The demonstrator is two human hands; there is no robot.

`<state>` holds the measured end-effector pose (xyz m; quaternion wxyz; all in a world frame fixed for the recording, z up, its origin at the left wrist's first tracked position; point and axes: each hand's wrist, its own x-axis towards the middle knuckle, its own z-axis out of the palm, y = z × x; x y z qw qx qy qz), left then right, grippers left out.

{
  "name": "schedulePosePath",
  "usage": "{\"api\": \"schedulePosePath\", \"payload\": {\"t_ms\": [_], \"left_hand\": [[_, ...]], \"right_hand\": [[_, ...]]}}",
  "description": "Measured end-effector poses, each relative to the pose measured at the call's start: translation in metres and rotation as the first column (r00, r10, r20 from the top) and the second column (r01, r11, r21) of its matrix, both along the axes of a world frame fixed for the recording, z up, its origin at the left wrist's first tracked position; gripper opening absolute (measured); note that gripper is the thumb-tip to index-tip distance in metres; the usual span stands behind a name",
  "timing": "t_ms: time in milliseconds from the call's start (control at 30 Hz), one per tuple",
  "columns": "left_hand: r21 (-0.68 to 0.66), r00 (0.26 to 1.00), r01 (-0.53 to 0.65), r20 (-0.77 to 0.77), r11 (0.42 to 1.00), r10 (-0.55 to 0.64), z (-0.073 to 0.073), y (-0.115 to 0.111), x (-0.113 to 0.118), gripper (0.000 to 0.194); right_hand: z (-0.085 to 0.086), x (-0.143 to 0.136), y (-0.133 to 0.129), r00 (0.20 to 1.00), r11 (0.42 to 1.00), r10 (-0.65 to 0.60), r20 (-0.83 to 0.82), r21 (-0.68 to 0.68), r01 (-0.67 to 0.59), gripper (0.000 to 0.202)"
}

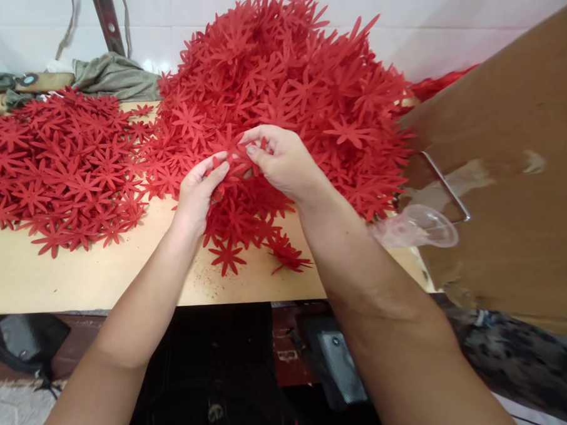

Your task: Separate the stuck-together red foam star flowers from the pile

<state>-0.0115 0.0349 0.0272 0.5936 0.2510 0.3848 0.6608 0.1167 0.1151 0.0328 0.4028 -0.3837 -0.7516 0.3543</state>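
My left hand (200,187) pinches a red flower-shaped piece (237,163) between thumb and fingers. On its right side, my right hand (281,159) has thumb and fingertips closed on the same red piece or on one touching it; the overlap hides which. Both hands are in front of a tall heap of red star-like flowers (289,81). Below them, a loose flower (227,258) lies flat on the wooden table (121,274), and a small bunch (287,253) sits to its right.
At the left spreads a lower pile of red flowers (69,165). A clear plastic cup (428,226) lies on its side by a large cardboard box (511,172) at the right. Grey-green cloth (115,77) rests at the back near the tiled wall.
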Motion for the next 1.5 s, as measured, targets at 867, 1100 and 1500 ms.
{"api": "schedulePosePath", "payload": {"t_ms": [867,1100,1500], "left_hand": [[0.136,0.99,-0.047,-0.124,0.99,0.065,-0.015,0.008,0.0,0.023],[0.095,0.98,0.099,-0.182,0.991,-0.081,-0.015,0.008,0.001,0.023],[0.051,0.965,-0.038,-0.257,0.998,0.05,-0.011,0.008,0.005,0.015]], "right_hand": [[0.012,-0.011,-0.034,0.966,0.914,0.09,-0.242,-0.365,-0.176,0.021],[0.01,0.002,-0.024,0.919,0.941,-0.148,-0.365,-0.339,0.016,0.015],[0.019,0.012,-0.032,0.893,0.942,-0.204,-0.402,-0.33,0.067,0.016]]}}
